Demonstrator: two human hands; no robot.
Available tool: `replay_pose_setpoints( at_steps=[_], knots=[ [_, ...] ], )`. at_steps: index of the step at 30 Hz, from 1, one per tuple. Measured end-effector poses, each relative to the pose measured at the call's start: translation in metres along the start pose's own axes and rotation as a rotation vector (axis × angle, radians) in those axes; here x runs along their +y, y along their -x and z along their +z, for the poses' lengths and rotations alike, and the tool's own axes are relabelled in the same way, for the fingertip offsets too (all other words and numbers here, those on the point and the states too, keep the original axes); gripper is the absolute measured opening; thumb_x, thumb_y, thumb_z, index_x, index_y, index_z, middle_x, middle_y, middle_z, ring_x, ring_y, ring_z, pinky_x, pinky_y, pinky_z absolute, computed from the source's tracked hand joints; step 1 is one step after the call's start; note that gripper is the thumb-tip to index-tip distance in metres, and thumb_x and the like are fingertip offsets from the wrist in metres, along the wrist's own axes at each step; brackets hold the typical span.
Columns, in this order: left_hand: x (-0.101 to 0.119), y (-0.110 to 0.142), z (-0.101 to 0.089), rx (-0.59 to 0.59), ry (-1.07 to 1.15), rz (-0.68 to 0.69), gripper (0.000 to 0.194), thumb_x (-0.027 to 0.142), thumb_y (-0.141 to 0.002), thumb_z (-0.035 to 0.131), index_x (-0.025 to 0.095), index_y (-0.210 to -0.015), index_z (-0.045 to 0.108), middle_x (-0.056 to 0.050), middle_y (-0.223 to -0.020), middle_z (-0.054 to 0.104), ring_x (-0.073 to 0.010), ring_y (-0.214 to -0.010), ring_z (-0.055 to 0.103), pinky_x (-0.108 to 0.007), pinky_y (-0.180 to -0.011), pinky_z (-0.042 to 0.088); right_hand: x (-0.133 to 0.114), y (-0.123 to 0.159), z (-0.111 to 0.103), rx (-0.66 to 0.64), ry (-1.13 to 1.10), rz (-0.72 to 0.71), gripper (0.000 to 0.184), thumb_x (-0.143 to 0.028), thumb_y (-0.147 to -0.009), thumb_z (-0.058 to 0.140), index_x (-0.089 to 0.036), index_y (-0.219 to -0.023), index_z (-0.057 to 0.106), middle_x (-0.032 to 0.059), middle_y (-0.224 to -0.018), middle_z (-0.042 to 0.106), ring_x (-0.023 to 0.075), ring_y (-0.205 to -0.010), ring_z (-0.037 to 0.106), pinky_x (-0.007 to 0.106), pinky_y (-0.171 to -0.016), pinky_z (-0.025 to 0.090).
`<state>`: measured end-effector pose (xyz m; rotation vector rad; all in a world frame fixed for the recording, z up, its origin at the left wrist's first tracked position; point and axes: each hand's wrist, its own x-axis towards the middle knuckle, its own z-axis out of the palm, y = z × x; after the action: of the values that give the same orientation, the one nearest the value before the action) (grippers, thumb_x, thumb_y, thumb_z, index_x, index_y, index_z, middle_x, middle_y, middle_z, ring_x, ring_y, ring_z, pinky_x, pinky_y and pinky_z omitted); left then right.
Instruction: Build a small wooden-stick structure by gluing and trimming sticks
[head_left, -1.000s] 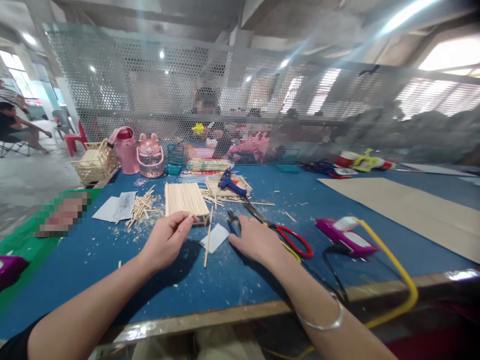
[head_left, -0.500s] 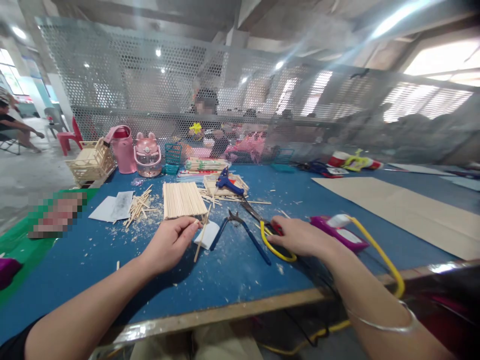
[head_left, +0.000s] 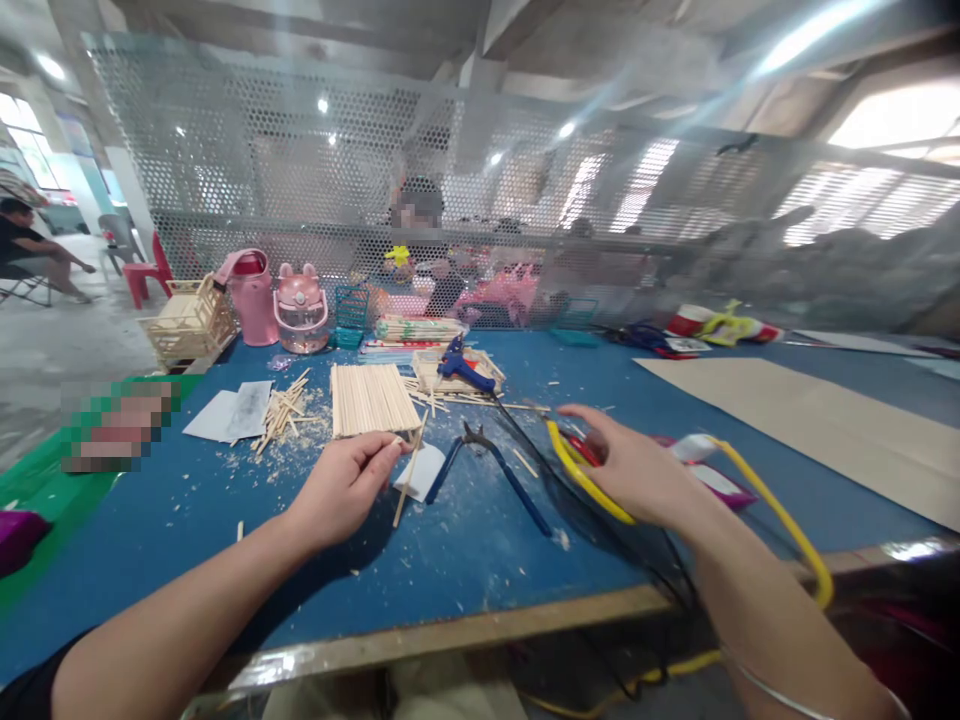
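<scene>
One pale stick piece (head_left: 398, 443) is being pinched between thumb and finger of the left hand (head_left: 346, 487), left of centre in the frame. Right of centre, the right hand (head_left: 645, 472) is curving over the scissors (head_left: 571, 467); blur is hiding whether its fingers are gripping. Handling them well is probably calling for a firm hold and low blades. Their yellow handle (head_left: 604, 503) is slanting lengthwise from upper left to lower right; the blades are blurring too much to trace. Pliers (head_left: 476, 437) are lying between the hands, nose pointing up-frame.
</scene>
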<state>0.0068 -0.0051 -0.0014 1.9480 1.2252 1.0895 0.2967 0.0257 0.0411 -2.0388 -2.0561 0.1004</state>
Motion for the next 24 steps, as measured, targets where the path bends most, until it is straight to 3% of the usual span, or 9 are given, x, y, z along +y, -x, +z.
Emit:
replay_pose_setpoints(
  at_steps=[3,6,8,12,24],
  knots=[
    [-0.001,0.0,0.0,0.037,0.031,-0.005,0.033,0.037,-0.087,0.038,0.015,-0.085,0.063,0.002,-0.058,0.054,-0.0116,-0.056,0.049,-0.023,-0.058,0.037,-0.025,-0.006,0.008,0.226,-0.204,-0.224,0.051,-0.02,-0.07,0.053,-0.018,-0.12,0.048,0.006,-0.084,0.063,0.0213,-0.074,0.059,0.03,-0.065,0.043],
    [-0.001,0.0,-0.003,0.114,0.055,-0.001,0.031,0.037,-0.087,0.039,0.016,-0.081,0.061,0.0,-0.061,0.058,-0.0132,-0.063,0.053,-0.025,-0.065,0.04,-0.067,-0.008,0.024,0.134,-0.508,-0.573,0.047,-0.017,-0.07,0.05,-0.017,-0.117,0.045,0.0054,-0.088,0.06,0.017,-0.077,0.056,0.028,-0.068,0.044],
    [-0.001,0.0,-0.005,0.158,0.071,0.003,0.029,0.036,-0.087,0.04,0.016,-0.084,0.06,0.0,-0.062,0.059,-0.0134,-0.064,0.054,-0.026,-0.067,0.041,-0.093,-0.003,0.035,0.009,-0.616,-0.683,0.045,-0.017,-0.069,0.053,-0.018,-0.113,0.043,0.0039,-0.088,0.057,0.0142,-0.074,0.053,0.026,-0.067,0.044],
    [0.0,0.0,-0.007,0.203,0.07,0.027,0.027,0.033,-0.087,0.04,0.016,-0.074,0.057,0.0,-0.062,0.06,-0.0125,-0.062,0.054,-0.024,-0.064,0.041,-0.115,0.013,0.051,-0.055,-0.648,-0.656,0.039,-0.032,-0.069,0.064,-0.018,-0.1,0.046,0.0014,-0.082,0.054,0.0138,-0.069,0.048,0.027,-0.063,0.042],
    [-0.002,0.001,-0.01,0.179,-0.116,0.148,0.029,0.024,-0.084,0.041,0.017,-0.061,0.055,0.0,-0.057,0.057,-0.0116,-0.055,0.051,-0.023,-0.055,0.038,-0.104,0.013,0.06,0.023,-0.623,-0.785,0.054,-0.044,-0.066,0.07,-0.015,-0.108,0.054,0.0093,-0.096,0.057,0.0212,-0.088,0.053,0.035,-0.078,0.042]
  ],
)
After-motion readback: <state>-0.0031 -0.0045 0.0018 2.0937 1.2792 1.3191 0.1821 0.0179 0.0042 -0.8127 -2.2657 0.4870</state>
